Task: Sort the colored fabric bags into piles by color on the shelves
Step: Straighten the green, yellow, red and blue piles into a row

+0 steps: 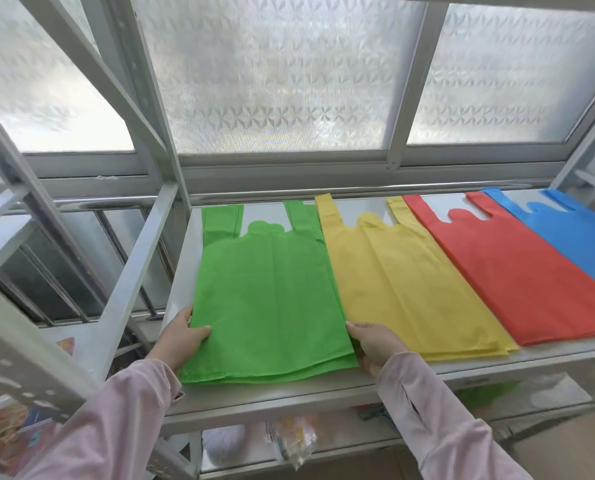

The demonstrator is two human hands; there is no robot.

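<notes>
Hands first: left hand (188, 332) and right hand (375, 342) pinch the green pile's (268, 289) near corners on the shelf (289, 389). Beside it lie yellow pile (403, 289), red pile (518, 275), blue pile (576, 233). Sorting looks nearly finished.

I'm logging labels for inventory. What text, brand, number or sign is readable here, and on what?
None readable.
Green bags, yellow bags, red bags, blue bags: plain, no print.
Colourful packaging at lower left: too blurred to read.
</notes>
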